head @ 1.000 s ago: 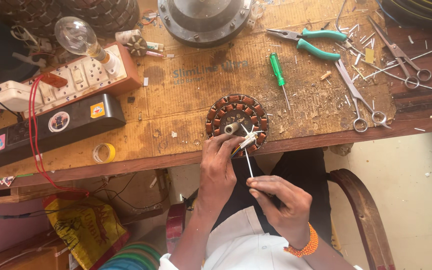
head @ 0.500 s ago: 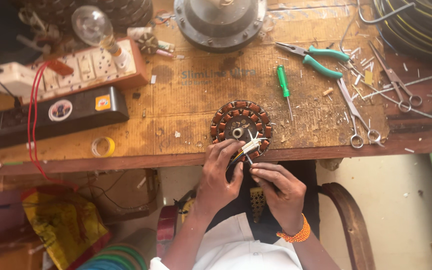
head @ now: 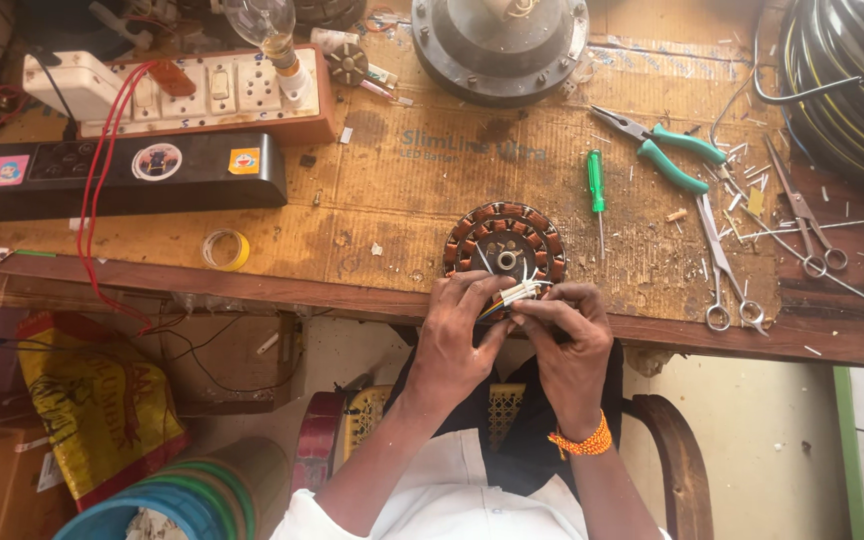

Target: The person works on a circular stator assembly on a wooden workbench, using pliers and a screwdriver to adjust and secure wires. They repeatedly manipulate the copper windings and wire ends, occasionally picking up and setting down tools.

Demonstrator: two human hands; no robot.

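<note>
Workbench (head: pixel 372 215), cardboard-covered, carries everything; all places below are given relative to the stator (head: pixel 505 243), the round copper-wound ring lying flat at the bench's near edge, right in front of the person so both hands can reach it.

Big grey motor housing (head: pixel 500 42) sits behind the stator, pushed to the back out of the way. Coiled cable (head: pixel 847 85) is far right and behind it. Black power strip (head: pixel 117 170) and the wooden switch board (head: pixel 192 92) with a clear bulb (head: pixel 264 25) lie well left of the stator, red wires dropping off the bench edge there.

Left hand (head: pixel 462 335) is just in front of the stator, fingers closed on the bundle of leads (head: pixel 517 293), pinching the thin white and coloured wires that come off the winding. Right hand (head: pixel 567 345), orange band on the wrist, is touching it, fingers also closed on the same bundle, probably to hold the ends together and steady.

Tools are parked right of the stator, within arm's reach: green-handled pliers (head: pixel 664 150), scissors (head: pixel 727 270), a second pair of scissors (head: pixel 807 215) further right, green screwdriver (head: pixel 597 185) nearest. Yellow tape roll (head: pixel 224 248) lies left of the stator. Wire offcuts are scattered to its right.
</note>
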